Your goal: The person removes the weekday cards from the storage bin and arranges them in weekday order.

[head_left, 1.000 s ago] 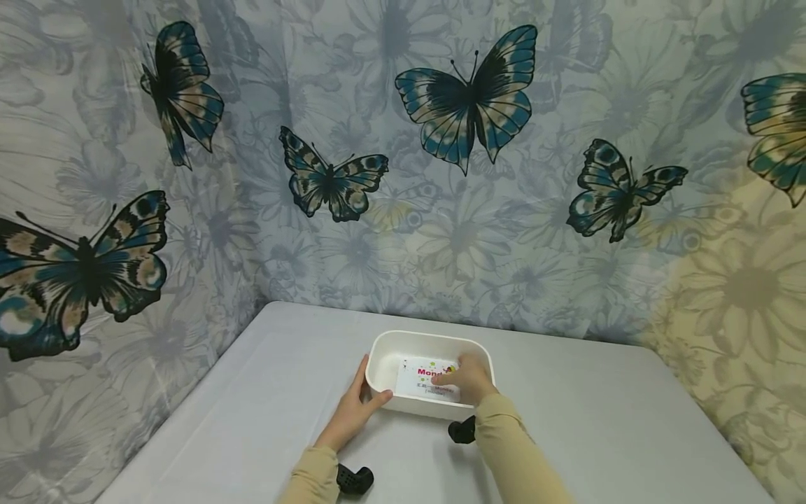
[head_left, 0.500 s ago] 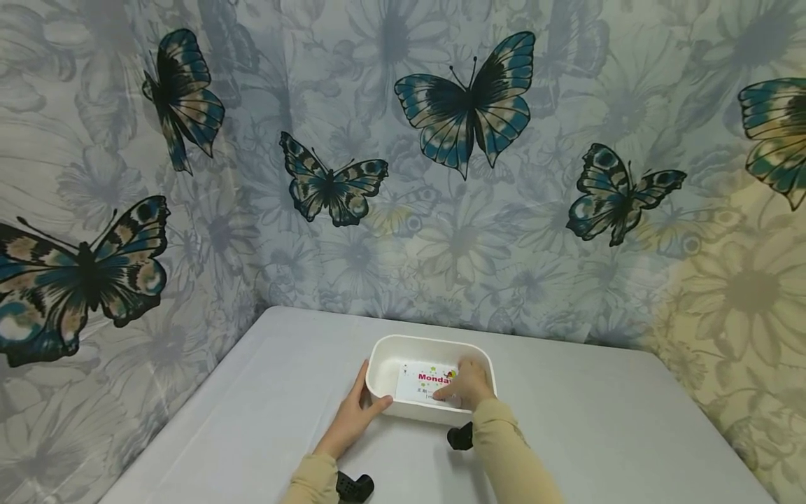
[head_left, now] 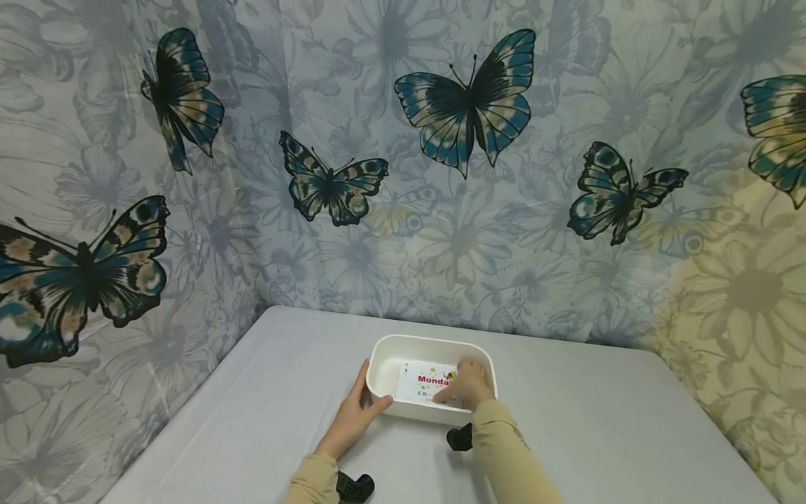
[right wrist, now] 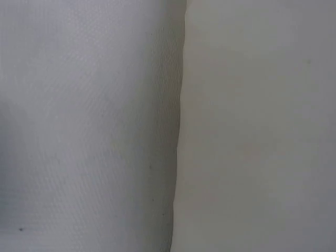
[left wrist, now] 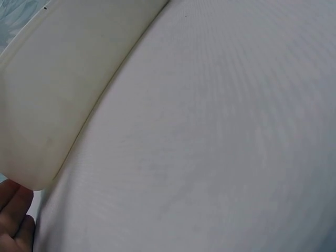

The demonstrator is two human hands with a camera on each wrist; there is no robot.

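A white plastic bin stands on the table with a printed card lying in it, reading "Monday" in red above smaller text. My left hand holds the bin's near left corner, thumb at the front rim and fingers along the left wall. In the left wrist view, curled fingers touch the corner of the bin. Inside the bin, my right hand reaches over the card's right end, its thumb on the card. Its other fingers are blurred, and their grip is unclear. The right wrist view shows only the bin's wall and the tablecloth.
A white cloth covers the table. Behind it hangs a floral curtain with large butterflies. Black devices are worn at both wrists, below the beige sleeves.
My right thumb has shifted slightly on the card, and more of the word "Monday" shows. The bin and left hand keep their place; the whole head view has dropped a little.
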